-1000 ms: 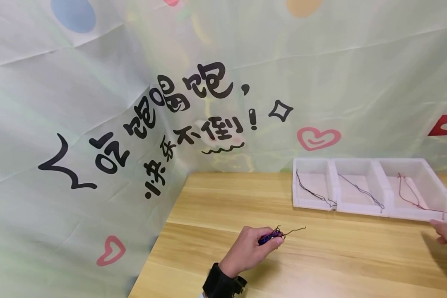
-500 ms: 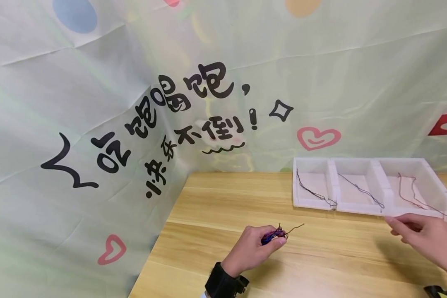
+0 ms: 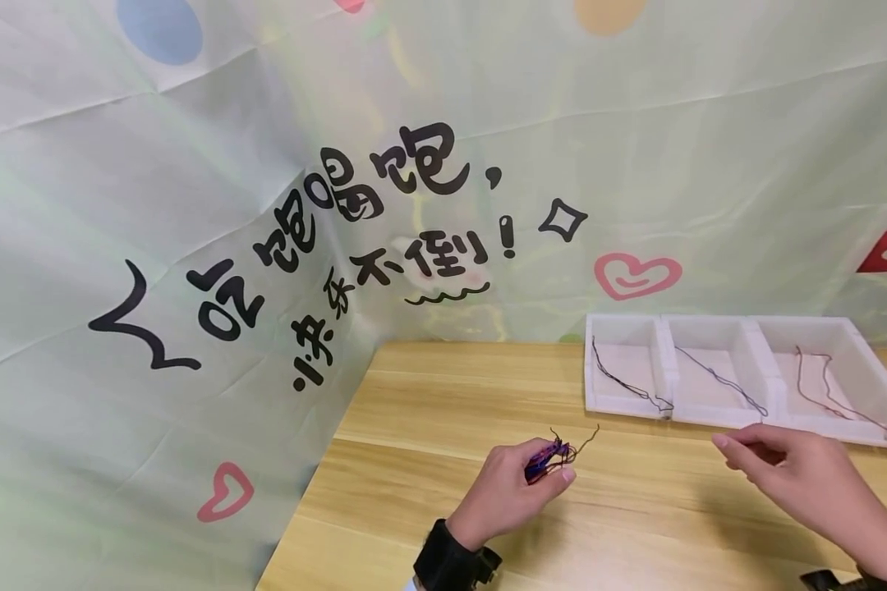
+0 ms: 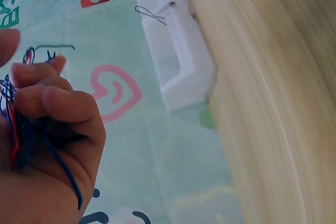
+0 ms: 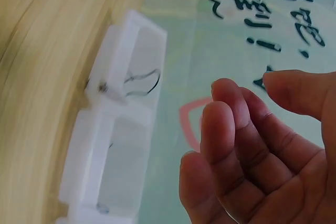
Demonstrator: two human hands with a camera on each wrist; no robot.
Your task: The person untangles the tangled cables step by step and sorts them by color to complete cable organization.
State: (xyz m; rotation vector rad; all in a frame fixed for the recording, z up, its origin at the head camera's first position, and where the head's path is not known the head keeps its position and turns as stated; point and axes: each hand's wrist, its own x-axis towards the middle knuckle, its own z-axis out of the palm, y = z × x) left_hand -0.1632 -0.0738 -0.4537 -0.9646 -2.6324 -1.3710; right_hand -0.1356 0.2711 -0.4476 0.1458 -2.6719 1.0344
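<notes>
A tangled bundle of thin wires [image 3: 549, 460], blue, red and dark, sits in my left hand [image 3: 504, 494], the fingers and thumb curled round it. Loose ends poke out past the fingertips. In the left wrist view the wires [image 4: 14, 145] run through the palm. My right hand [image 3: 801, 468] is over the table in front of the white tray, holding nothing. Its fingers bend loosely, with the thumb apart from them in the right wrist view. Three compartments make up the white tray [image 3: 724, 423]: black wire [image 3: 621, 382] at left, bluish wire [image 3: 720, 379] in the middle, red wire [image 3: 828, 402] at right.
The tray stands at the back right of the wooden table [image 3: 443, 394], close to a printed cloth backdrop [image 3: 710, 164]. One end of the red wire hangs over the tray's front right edge. Another cloth side borders the table on the left.
My right hand has come in from the right edge and moved left, away from the red wire's compartment. The left hand keeps its grip on the bundle and has shifted slightly right.
</notes>
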